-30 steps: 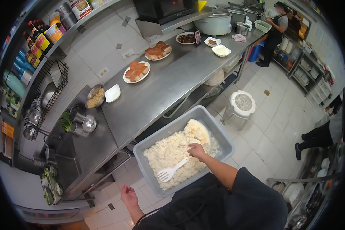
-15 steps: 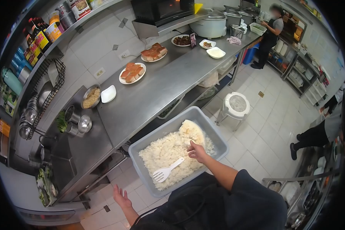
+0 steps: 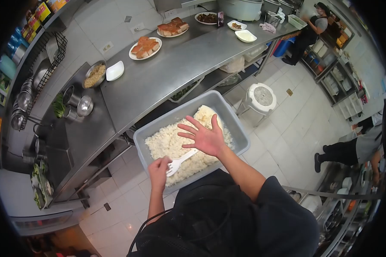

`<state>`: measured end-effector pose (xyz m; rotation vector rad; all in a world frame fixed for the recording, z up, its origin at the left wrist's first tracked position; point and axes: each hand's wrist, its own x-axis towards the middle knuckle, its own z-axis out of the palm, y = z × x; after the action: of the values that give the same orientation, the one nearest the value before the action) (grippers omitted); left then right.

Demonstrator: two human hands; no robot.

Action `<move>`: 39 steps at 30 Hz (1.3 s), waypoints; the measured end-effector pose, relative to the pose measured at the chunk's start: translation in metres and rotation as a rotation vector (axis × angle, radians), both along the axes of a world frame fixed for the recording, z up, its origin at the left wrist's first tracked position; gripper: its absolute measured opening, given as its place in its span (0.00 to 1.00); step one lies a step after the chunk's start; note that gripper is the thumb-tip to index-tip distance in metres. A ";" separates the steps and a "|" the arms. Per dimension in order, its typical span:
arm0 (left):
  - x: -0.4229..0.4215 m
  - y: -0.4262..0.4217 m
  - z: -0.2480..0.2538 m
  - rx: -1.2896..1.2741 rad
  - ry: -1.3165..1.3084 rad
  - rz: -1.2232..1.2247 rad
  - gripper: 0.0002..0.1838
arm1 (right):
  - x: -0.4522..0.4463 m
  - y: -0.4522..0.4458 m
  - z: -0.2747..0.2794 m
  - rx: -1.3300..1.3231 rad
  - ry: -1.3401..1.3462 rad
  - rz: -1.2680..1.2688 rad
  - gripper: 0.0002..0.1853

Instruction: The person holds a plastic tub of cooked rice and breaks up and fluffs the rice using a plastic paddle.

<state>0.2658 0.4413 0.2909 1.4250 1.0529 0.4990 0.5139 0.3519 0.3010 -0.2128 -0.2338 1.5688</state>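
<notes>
A grey plastic tub (image 3: 188, 106) in front of me holds loose cooked rice (image 3: 165, 141). A denser pale mound of rice (image 3: 206, 115) lies toward its far right corner. A white slotted serving fork (image 3: 182, 161) rests on the rice, tines to the left. My right hand (image 3: 208, 138) is spread over the rice, palm up, with nothing in it, and covers part of the fork's handle. My left hand (image 3: 159, 168) is at the tub's near left side with fingers curled, beside the fork's tines; whether it touches them I cannot tell.
A steel counter (image 3: 158, 81) ahead carries plates of browned meat (image 3: 145, 47), white dishes (image 3: 115, 71) and a steel bowl (image 3: 94, 76). A white stool (image 3: 260, 97) stands to the right. One person (image 3: 312, 32) is at the far end; another (image 3: 360, 145) is at right.
My left hand has come up from outside the tub to the fork's tine end, its fingers curling. My right hand has turned palm up and spread, moving slightly left and up.
</notes>
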 end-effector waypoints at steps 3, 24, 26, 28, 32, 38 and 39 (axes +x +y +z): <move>0.050 -0.024 0.035 0.313 -0.166 -0.189 0.17 | -0.005 0.007 0.003 0.065 -0.008 0.001 0.53; -0.046 0.033 -0.106 0.070 0.622 -0.181 0.34 | -0.054 -0.011 -0.181 -0.380 -2.594 0.418 0.17; -0.067 0.023 -0.126 0.182 0.555 -0.126 0.31 | -0.055 -0.004 -0.198 -0.394 -2.582 0.381 0.16; -0.085 0.017 -0.132 0.246 0.583 -0.137 0.31 | -0.058 -0.002 -0.203 -0.401 -2.569 0.361 0.16; -0.116 0.011 -0.153 0.447 0.670 -0.229 0.29 | -0.062 0.015 -0.197 -0.174 -2.583 0.271 0.15; -0.120 0.014 -0.166 0.401 0.660 -0.198 0.27 | -0.078 0.026 -0.202 -0.059 -2.524 0.435 0.16; -0.118 0.018 -0.167 0.448 0.681 -0.217 0.27 | -0.078 0.025 -0.200 0.003 -2.502 0.485 0.16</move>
<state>0.1478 0.4590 0.1243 2.1679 1.3435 0.0757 0.4363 0.3772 0.1014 -2.1305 -2.2405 0.7733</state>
